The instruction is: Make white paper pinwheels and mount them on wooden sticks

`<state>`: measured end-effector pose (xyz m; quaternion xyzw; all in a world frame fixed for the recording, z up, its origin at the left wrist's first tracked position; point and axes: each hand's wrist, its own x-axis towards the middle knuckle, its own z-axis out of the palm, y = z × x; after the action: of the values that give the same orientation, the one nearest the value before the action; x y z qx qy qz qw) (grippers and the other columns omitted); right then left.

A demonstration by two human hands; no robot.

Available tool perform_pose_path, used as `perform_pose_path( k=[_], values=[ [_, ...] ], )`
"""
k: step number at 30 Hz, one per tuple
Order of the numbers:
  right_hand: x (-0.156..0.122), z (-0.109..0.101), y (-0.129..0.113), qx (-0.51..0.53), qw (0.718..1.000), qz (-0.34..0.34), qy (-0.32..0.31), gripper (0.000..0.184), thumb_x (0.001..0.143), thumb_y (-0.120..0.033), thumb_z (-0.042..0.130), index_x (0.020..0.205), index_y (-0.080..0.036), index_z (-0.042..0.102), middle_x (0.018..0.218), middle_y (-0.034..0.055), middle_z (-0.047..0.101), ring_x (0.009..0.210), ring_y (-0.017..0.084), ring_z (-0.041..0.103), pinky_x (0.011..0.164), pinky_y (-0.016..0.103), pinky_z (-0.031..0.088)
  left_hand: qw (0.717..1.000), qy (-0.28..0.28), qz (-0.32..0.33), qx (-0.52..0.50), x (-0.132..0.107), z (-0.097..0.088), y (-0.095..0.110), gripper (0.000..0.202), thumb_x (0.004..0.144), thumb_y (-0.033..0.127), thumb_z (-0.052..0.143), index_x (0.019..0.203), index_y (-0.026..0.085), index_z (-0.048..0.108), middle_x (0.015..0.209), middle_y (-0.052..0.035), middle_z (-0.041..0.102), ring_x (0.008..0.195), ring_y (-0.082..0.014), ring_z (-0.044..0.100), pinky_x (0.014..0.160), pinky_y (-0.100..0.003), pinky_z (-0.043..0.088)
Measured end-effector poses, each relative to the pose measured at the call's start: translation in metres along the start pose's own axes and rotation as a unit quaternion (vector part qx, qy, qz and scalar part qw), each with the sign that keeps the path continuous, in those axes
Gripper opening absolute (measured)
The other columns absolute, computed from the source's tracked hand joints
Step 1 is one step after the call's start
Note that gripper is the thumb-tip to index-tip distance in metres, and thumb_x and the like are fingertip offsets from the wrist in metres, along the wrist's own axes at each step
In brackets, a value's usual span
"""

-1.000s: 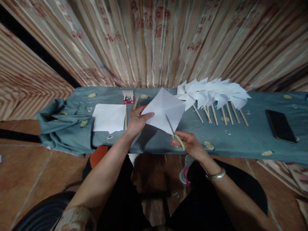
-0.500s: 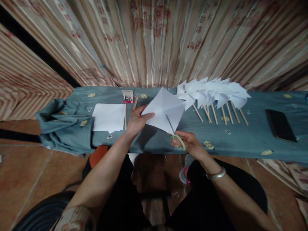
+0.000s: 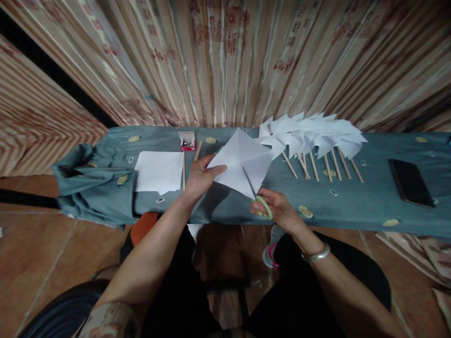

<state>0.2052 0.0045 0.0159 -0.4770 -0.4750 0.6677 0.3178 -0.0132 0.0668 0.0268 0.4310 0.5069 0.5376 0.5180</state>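
My left hand (image 3: 203, 177) pinches the left corner of a creased white square of paper (image 3: 236, 157), thumb on top, holding it above the table. In my right hand (image 3: 276, 206) is a pair of scissors (image 3: 262, 206) with pale green handles. Their blade lies over the paper's near corner and points toward its centre, at a cut there. Beyond the sheet, several white paper pinwheels (image 3: 317, 134) on wooden sticks overlap in a row.
A stack of white paper (image 3: 159, 171) lies at left, with wooden sticks (image 3: 198, 150) beside it. Behind stands a small open red box (image 3: 188, 142) of metal pins. A black phone (image 3: 410, 183) rests at right on the blue-green cloth (image 3: 355, 206). A curtain (image 3: 225, 61) hangs behind.
Both hands stay almost in place. The paper's right edge has shifted slightly, and the scissors remain at the near corner with little visible movement.
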Motion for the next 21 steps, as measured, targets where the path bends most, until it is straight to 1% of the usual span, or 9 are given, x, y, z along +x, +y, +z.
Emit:
perform_pose_path(
  k=[3, 8, 16, 18, 21],
  values=[
    [0.0004, 0.0002, 0.0010, 0.006, 1.000, 0.006, 0.002, 0.048, 0.057, -0.054, 0.083, 0.082, -0.018, 0.062, 0.063, -0.0022, 0.060, 0.057, 0.010, 0.053, 0.051, 0.022, 0.040, 1.000, 0.001, 0.002, -0.002, 0.0001, 0.0000, 0.0002, 0.030, 0.057, 0.025, 0.081, 0.085, 0.017, 0.073, 0.073, 0.0007, 0.072, 0.062, -0.0172, 0.066, 0.059, -0.028, 0.053],
    [0.0012, 0.0016, -0.0003, 0.021, 0.999, 0.025, 0.013, 0.050, 0.051, -0.054, 0.086, 0.077, -0.019, 0.060, 0.064, -0.0030, 0.060, 0.057, 0.009, 0.053, 0.051, 0.022, 0.043, 1.000, 0.001, 0.002, -0.009, 0.0011, -0.0005, -0.0001, 0.032, 0.056, 0.024, 0.081, 0.086, 0.017, 0.074, 0.073, 0.0011, 0.072, 0.061, -0.0162, 0.064, 0.059, -0.028, 0.051],
    [0.0024, 0.0025, 0.0037, 0.025, 0.999, 0.013, 0.027, 0.050, 0.051, -0.054, 0.086, 0.077, -0.019, 0.060, 0.063, -0.0029, 0.060, 0.055, 0.009, 0.052, 0.050, 0.023, 0.043, 1.000, 0.009, -0.001, -0.011, 0.0004, 0.0006, -0.0014, 0.032, 0.056, 0.026, 0.081, 0.086, 0.017, 0.074, 0.076, -0.0013, 0.073, 0.065, -0.0195, 0.067, 0.062, -0.031, 0.054],
    [0.0022, 0.0026, 0.0049, 0.021, 1.000, 0.013, 0.016, 0.050, 0.053, -0.054, 0.085, 0.079, -0.019, 0.061, 0.063, -0.0028, 0.060, 0.056, 0.010, 0.054, 0.051, 0.023, 0.044, 1.000, 0.010, -0.001, -0.010, 0.0007, 0.0006, -0.0013, 0.032, 0.056, 0.026, 0.081, 0.086, 0.017, 0.075, 0.075, -0.0013, 0.073, 0.065, -0.0195, 0.067, 0.061, -0.031, 0.054],
    [0.0005, 0.0012, 0.0031, -0.003, 1.000, 0.023, -0.020, 0.048, 0.058, -0.051, 0.084, 0.086, -0.018, 0.063, 0.067, -0.0011, 0.063, 0.061, 0.011, 0.059, 0.054, 0.023, 0.046, 1.000, 0.013, 0.002, -0.009, 0.0032, -0.0020, -0.0006, 0.033, 0.056, 0.027, 0.080, 0.086, 0.016, 0.075, 0.072, -0.0009, 0.073, 0.062, -0.0191, 0.066, 0.058, -0.030, 0.054]
  ],
)
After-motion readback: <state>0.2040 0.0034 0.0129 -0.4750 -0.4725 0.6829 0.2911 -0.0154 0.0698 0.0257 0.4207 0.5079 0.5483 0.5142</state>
